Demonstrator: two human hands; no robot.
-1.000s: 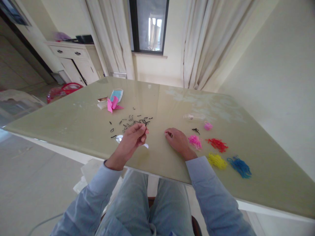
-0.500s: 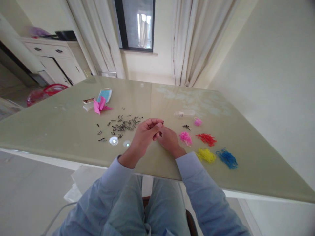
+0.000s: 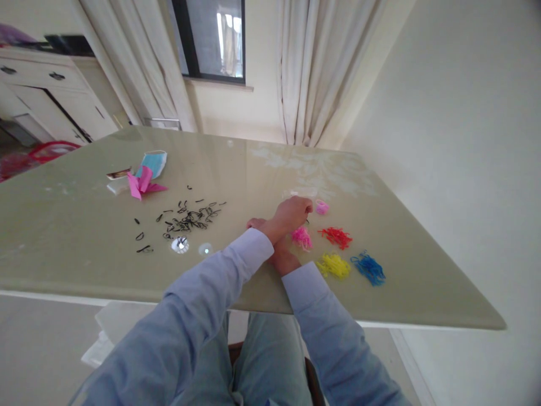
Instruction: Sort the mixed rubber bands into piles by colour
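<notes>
My left hand (image 3: 292, 214) reaches across to the right, over my right wrist. Its fingers are curled down and closed beside a pile of small black bands (image 3: 307, 221), mostly covered by the hand; what the fingertips hold is hidden. My right hand (image 3: 258, 223) rests low on the table under the left wrist, with only a little of its fingers showing. Close to the hands lie pink rubber bands (image 3: 301, 238), red rubber bands (image 3: 337, 237), yellow rubber bands (image 3: 334, 265) and blue rubber bands (image 3: 368, 268). A wide scatter of black rubber bands (image 3: 192, 219) spreads to the left.
Behind the left hand lies a clear plastic container (image 3: 296, 194), partly covered. A small pink ring-like item (image 3: 322, 207) sits to its right. A pink folded paper (image 3: 144, 183) and a blue face mask (image 3: 153, 164) lie at the back left of the glossy table (image 3: 236, 169).
My left hand has moved from in front of my right fingers, where a black band showed at the fingertips, rightward across the right wrist. The view has turned slightly right.
</notes>
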